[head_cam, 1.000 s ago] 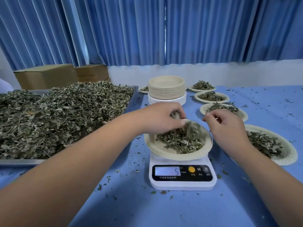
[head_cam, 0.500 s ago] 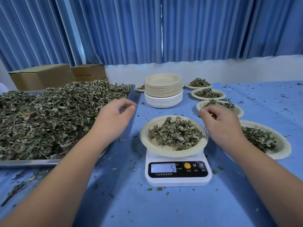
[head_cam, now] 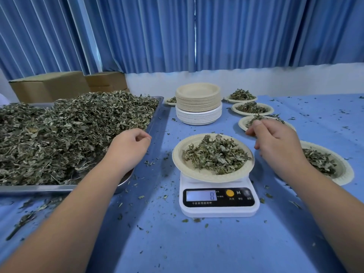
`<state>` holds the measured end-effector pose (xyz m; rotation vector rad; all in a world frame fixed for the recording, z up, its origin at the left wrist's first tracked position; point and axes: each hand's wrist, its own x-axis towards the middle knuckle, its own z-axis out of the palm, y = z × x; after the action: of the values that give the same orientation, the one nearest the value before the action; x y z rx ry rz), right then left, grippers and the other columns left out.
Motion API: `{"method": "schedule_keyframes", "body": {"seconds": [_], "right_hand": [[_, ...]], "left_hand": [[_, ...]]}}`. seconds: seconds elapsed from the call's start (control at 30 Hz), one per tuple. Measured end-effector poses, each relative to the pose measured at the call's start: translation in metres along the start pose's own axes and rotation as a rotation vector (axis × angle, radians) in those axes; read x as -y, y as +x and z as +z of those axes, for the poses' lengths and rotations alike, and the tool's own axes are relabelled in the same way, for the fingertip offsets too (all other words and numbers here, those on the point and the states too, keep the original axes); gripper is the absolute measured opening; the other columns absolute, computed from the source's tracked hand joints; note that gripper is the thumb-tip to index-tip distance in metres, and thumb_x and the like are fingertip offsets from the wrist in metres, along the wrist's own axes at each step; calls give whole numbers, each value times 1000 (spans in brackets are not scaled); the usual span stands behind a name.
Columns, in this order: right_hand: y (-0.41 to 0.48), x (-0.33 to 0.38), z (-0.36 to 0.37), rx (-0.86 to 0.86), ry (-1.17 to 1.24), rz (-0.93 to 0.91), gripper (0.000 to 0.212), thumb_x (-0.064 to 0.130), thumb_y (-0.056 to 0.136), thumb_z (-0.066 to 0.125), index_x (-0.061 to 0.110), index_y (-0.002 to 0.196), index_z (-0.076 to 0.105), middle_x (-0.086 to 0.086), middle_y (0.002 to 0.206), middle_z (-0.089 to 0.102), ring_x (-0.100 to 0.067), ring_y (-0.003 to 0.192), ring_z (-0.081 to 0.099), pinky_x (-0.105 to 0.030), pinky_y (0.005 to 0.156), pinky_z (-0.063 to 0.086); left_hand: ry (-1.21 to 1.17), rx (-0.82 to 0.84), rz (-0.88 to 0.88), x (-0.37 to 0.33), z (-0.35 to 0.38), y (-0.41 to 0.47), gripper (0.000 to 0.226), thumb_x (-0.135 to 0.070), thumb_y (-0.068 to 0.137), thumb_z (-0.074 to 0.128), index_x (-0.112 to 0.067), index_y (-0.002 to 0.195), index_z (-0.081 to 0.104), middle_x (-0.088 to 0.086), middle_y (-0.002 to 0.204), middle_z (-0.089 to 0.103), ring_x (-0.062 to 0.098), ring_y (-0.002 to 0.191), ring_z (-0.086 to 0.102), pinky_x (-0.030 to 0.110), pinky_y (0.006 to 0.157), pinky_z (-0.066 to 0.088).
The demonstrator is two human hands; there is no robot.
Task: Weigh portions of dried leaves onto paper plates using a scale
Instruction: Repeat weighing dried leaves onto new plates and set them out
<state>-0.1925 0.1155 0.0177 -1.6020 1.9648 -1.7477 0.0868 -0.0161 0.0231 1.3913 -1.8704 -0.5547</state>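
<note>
**Plate between hands, right nearer**

The paper plate [head_cam: 178, 154] of dried leaves [head_cam: 214, 154] sits on the scale [head_cam: 218, 210], reading 8, between your hands. Your left hand [head_cam: 130, 148], loosely curled and empty, hovers by the tray [head_cam: 39, 187]. Your right hand [head_cam: 275, 142] is curled just beside the plate's rim; whether it pinches anything, you cannot tell.

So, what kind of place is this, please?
Probably a small workroom for portioning dried herbs: a metal tray heaped with dried leaves, a digital scale, and a stack of paper plates.

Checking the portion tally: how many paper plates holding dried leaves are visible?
6 plates: one on the scale, four lined up at right, one peeking behind the plate stack; more may hide.
</note>
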Motion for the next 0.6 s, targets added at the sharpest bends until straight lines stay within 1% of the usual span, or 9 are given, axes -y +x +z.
{"method": "schedule_keyframes", "body": {"seconds": [0.17,0.23,0.27,0.33,0.37,0.4,0.47,0.53,0.6], "right_hand": [[0,0,0,13,-53,-3,32,26,99,47,28,72,63,12,69,53,-8,72,55,-25,64,35],[0,1,1,12,-66,-6,31,25,99,49,29,72,63,12,71,54,-13,76,57,-26,67,36],[0,1,2,11,-70,-7,30,25,98,49,28,72,63,12,71,55,-15,78,57,-27,69,36],[-1,2,3,11,-77,-10,30,25,98,50,23,72,64,12,73,56,-17,80,58,-29,72,36],[-1,3,3,12,-77,-12,30,25,98,50,21,72,64,12,74,57,-17,80,59,-29,72,37],[-1,3,3,12,-76,-16,30,25,98,50,21,72,64,11,74,57,-18,80,59,-29,73,37],[-1,3,3,9,-80,-27,29,24,98,51,20,73,65,10,74,56,-18,78,59,-29,72,38],[-1,3,3,6,-89,-40,29,24,98,51,16,75,66,11,73,56,-17,76,58,-28,71,37],[0,3,3,6,-107,-48,30,24,98,50,13,76,67,12,72,55,-16,76,58,-27,69,36]], "left_hand": [[8,9,6,-4,-1,-4,16,-22,94,53,-27,90,68,-13,87,65,4,73,56,20,59,39],[74,-6,41,-7,-3,-6,15,-20,94,53,-24,92,68,-9,92,65,3,75,54,24,61,38],[112,-33,93,-10,-4,-8,15,-19,94,54,-23,93,68,-6,95,64,2,75,53,24,64,35],[94,-92,263,-21,-5,-15,12,-16,93,57,-22,94,68,-5,95,59,-1,77,52,12,68,32],[58,-94,355,-29,-4,-21,11,-16,92,60,-21,95,69,-6,93,58,-2,80,52,6,69,32],[25,-71,434,-37,-3,-27,10,-16,91,62,-21,96,69,-8,92,58,-3,82,52,3,71,32],[0,24,537,-52,2,-40,11,-23,89,65,-27,100,66,-13,94,57,0,84,53,2,73,33],[25,142,568,-63,8,-48,20,-36,86,67,-39,104,60,-18,99,54,2,84,54,4,76,35],[62,244,559,-70,14,-51,29,-46,82,67,-47,109,56,-24,105,52,0,85,54,8,78,37]]}}
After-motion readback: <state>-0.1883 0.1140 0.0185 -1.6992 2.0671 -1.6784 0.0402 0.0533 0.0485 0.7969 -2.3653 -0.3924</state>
